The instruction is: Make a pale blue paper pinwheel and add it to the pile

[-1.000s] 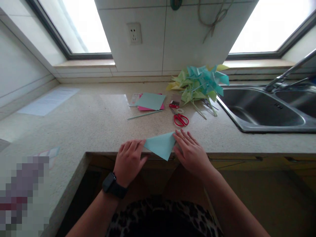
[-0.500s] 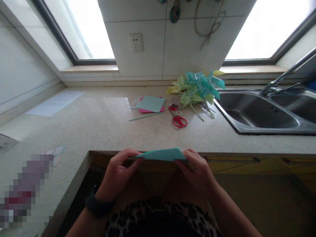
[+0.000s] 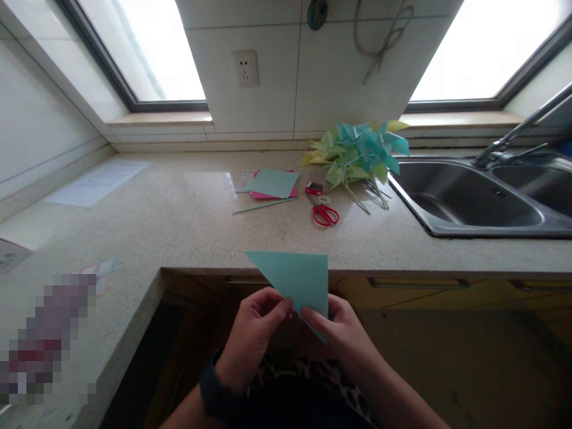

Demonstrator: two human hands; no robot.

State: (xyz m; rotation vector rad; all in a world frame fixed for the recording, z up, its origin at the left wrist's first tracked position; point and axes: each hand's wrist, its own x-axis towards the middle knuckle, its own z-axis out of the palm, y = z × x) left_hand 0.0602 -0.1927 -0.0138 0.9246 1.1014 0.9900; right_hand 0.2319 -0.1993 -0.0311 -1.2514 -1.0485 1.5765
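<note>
A light teal sheet of paper (image 3: 299,274), folded into a triangle, is held up before me at the counter's front edge. My left hand (image 3: 263,319) pinches its slanting lower-left edge between thumb and fingers. On the right side of that edge lies the thumb of my right hand (image 3: 337,328), with its fingers behind the paper. Farther back on the counter are red-handled scissors (image 3: 325,214), a small red box (image 3: 314,189), and a stack of teal paper (image 3: 273,183) over pink sheets. A thin pale stick (image 3: 263,206) lies in front of the stack.
Several teal and yellow-green paper pinwheels (image 3: 357,152) are heaped near the wall, left of the steel sink (image 3: 473,202). A printed sheet (image 3: 98,182) lies at the counter's left. Drawers with handles (image 3: 420,284) sit below the counter edge.
The folded paper has turned from nearly edge-on to facing me, its long edge now slanting. Both hands have come closer together and lower along that edge.
</note>
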